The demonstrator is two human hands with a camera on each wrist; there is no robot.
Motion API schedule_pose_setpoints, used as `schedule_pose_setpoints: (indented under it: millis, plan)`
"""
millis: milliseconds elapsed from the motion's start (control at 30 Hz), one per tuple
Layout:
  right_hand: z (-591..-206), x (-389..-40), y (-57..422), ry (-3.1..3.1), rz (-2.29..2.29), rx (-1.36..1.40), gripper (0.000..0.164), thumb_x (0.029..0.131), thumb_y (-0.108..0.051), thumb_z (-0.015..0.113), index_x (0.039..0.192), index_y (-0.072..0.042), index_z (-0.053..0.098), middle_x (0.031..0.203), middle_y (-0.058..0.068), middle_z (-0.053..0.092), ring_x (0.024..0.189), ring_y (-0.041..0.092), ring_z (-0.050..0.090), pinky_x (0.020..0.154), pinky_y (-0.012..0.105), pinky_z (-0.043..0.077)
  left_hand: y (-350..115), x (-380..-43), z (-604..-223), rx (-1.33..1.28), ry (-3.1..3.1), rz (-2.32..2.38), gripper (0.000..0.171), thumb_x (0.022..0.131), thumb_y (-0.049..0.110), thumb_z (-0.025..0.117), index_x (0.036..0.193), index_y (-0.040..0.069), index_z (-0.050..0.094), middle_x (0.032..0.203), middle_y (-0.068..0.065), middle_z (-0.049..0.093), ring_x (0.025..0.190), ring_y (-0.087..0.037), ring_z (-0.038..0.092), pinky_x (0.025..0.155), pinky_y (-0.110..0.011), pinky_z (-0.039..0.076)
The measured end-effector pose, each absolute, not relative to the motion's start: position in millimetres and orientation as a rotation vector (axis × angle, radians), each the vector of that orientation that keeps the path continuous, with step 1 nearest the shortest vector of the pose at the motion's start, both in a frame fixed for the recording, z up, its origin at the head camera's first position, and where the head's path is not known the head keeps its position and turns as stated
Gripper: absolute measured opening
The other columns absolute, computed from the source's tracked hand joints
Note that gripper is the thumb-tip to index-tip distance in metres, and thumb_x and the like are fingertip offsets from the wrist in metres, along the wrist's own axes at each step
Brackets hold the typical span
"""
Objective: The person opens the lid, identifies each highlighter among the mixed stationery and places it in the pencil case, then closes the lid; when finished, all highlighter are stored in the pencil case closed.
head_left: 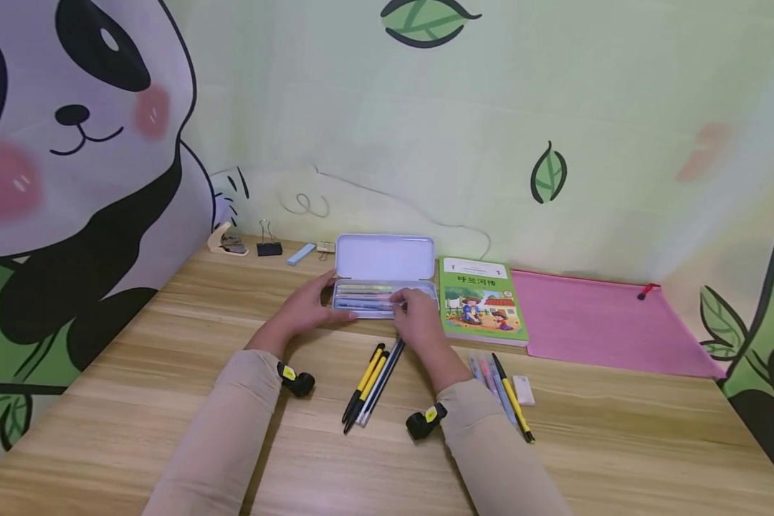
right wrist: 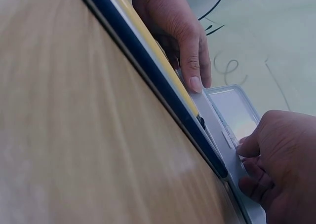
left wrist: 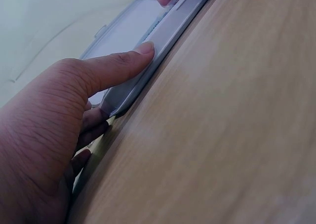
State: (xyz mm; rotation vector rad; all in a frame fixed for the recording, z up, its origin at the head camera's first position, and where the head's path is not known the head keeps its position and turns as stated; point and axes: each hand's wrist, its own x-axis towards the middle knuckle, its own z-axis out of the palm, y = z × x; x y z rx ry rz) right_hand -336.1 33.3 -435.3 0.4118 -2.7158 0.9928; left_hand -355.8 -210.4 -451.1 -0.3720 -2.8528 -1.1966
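Book [head_left: 484,297] beside case [head_left: 385,258] (pens [head_left: 374,375] in front)

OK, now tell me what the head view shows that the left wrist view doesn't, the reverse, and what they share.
Only the head view shows the green book, pink pouch, white eraser, black binder clip and yellow-and-black pens.

Only the left wrist view clearly shows the small tab on the lid and the skin creases below the left thumb.

Both show the wooden table, the open pencil case, the left hand holding its end and the right hand at its contents.
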Motion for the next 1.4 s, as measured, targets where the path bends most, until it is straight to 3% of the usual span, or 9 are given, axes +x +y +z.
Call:
schedule_pose_setpoints:
  millis: [400, 533, 733, 1000, 1167, 1267, 1400]
  plan:
    - [-429, -330, 32, -2.595, 1.043, 0.459, 0.015, 0.094, -0.011, 0.065, 0.108, -0.007, 0.07, 0.106, 0.01, 0.068, 0.095, 0.024, 0.064, 0.083, 0.037, 0.055, -211, -354, -452, -0.344, -2.862, -1.209, 0.115, 0.07, 0.06, 0.085, 0.161, 0.022, 0.026, 0.156, -0.009, 0.041, 0.143, -0.033, 0.035, 0.118, -0.056, 0.026]
    - [-415, -318, 38, -2.512, 1.087, 0.567, 0.014, 0.096, -0.016, 0.065, 0.107, -0.009, 0.069, 0.088, 0.003, 0.066, 0.079, 0.018, 0.062, 0.071, 0.031, 0.053, -209, -354, -453, -0.319, -2.867, -1.221, 0.114, 0.07, 0.059, 0.086, 0.161, 0.024, 0.027, 0.157, -0.006, 0.041, 0.143, -0.032, 0.036, 0.118, -0.056, 0.027]
    - [-396, -300, 75, -2.402, 1.265, 0.689, 0.018, 0.096, -0.008, 0.056, 0.112, -0.009, 0.065, 0.06, -0.003, 0.049, 0.048, 0.011, 0.042, 0.046, 0.026, 0.036, -207, -354, -452, -0.319, -2.867, -1.23, 0.115, 0.07, 0.057, 0.086, 0.161, 0.023, 0.025, 0.157, -0.008, 0.039, 0.145, -0.033, 0.033, 0.119, -0.056, 0.024]
    - [-407, -279, 141, -2.537, 1.344, 0.544, 0.027, 0.092, -0.005, 0.049, 0.109, -0.015, 0.069, 0.049, -0.005, 0.034, 0.041, 0.009, 0.027, 0.039, 0.023, 0.022, -211, -356, -456, -0.331, -2.86, -1.228, 0.119, 0.067, 0.066, 0.084, 0.161, 0.023, 0.025, 0.158, -0.009, 0.039, 0.146, -0.034, 0.031, 0.118, -0.057, 0.023]
    - [-409, -261, 165, -2.6, 1.429, 0.467, 0.028, 0.093, -0.005, 0.047, 0.106, -0.016, 0.069, 0.046, -0.003, 0.039, 0.038, 0.012, 0.033, 0.036, 0.025, 0.026, -211, -355, -455, -0.323, -2.865, -1.229, 0.117, 0.068, 0.063, 0.085, 0.161, 0.025, 0.025, 0.157, -0.008, 0.039, 0.146, -0.034, 0.031, 0.119, -0.057, 0.022]
    - [-411, -255, 171, -2.58, 1.341, 0.524, 0.026, 0.09, -0.002, 0.048, 0.099, -0.015, 0.069, 0.046, -0.004, 0.045, 0.039, 0.01, 0.037, 0.036, 0.024, 0.028, -210, -356, -454, -0.324, -2.867, -1.226, 0.117, 0.069, 0.062, 0.085, 0.161, 0.026, 0.024, 0.158, -0.008, 0.039, 0.147, -0.034, 0.03, 0.119, -0.058, 0.022]
    - [-417, -252, 177, -2.531, 1.246, 0.704, 0.028, 0.086, 0.003, 0.05, 0.095, -0.015, 0.069, 0.046, -0.011, 0.038, 0.04, 0.003, 0.031, 0.035, 0.021, 0.026, -210, -357, -454, -0.326, -2.871, -1.218, 0.118, 0.069, 0.062, 0.085, 0.162, 0.024, 0.023, 0.156, -0.008, 0.041, 0.147, -0.033, 0.03, 0.119, -0.056, 0.021]
